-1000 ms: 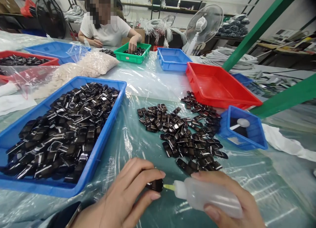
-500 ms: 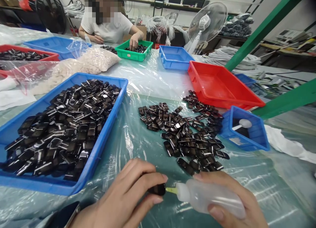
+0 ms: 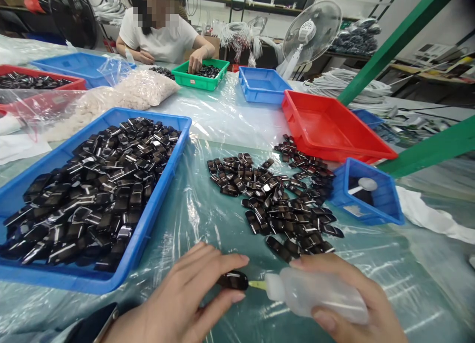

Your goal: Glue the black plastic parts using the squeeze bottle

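My left hand [image 3: 185,298] pinches a small glossy black plastic piece [image 3: 233,280] at the near edge of the table. My right hand [image 3: 352,308] grips a translucent squeeze bottle [image 3: 315,293] lying sideways. Its yellow nozzle [image 3: 257,284] touches the end of the black piece. A spread of the same black pieces [image 3: 278,204] lies on the plastic sheet just beyond my hands. At my left, a big blue tray [image 3: 156,209] is heaped with more of them.
An open red tray [image 3: 330,130] and a small blue bin [image 3: 371,204] holding a white spoon-like thing sit to the right. Farther back are a blue tray [image 3: 261,85], a green tray [image 3: 200,78], bags of white pellets [image 3: 141,93] and a seated person [image 3: 163,36] reaching into the green tray.
My hands stay together with nozzle against the piece; the black piece has turned a little in my left fingers. The view has shifted slightly.
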The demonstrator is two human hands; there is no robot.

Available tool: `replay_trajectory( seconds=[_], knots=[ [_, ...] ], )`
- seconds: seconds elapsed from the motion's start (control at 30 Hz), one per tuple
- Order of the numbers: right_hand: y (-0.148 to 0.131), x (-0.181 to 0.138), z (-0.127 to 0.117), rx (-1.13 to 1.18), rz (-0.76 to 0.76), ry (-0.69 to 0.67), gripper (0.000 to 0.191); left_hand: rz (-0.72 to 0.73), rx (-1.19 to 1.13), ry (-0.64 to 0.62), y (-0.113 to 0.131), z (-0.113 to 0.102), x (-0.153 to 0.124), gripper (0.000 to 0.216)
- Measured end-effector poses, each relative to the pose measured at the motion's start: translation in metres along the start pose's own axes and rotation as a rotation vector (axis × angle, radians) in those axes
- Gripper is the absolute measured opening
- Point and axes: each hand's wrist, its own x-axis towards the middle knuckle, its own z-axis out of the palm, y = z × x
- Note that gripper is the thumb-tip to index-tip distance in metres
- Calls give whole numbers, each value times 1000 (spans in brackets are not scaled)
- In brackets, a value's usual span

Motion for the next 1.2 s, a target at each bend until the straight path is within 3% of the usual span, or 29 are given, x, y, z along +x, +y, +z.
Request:
replay_trajectory(
  seconds=[0.13, 0.3, 0.43, 0.6, 0.9, 1.2],
  knots=[
    [2, 1, 0, -15, -46, -16, 29, -22, -6, 9, 1, 1, -4, 24],
    [3, 1, -1, 0, -46, -8, 25, -81, -51, -118, 2, -4, -8, 32],
    [5, 1, 0, 39, -57, -25, 26, -73, -65, 6, 1, -1, -8, 35],
    [9, 1, -1, 37, -95, -22, 28, -43, -18, 47, -4, 4, -10, 32],
    [10, -2, -5, 1, -72, -28, 25, 60, -17, 87, -8, 2, -9, 26],
    [12, -11, -6, -172, -1, 80, 33, 12, 27, 88, -3, -2, -7, 24]
  ],
)
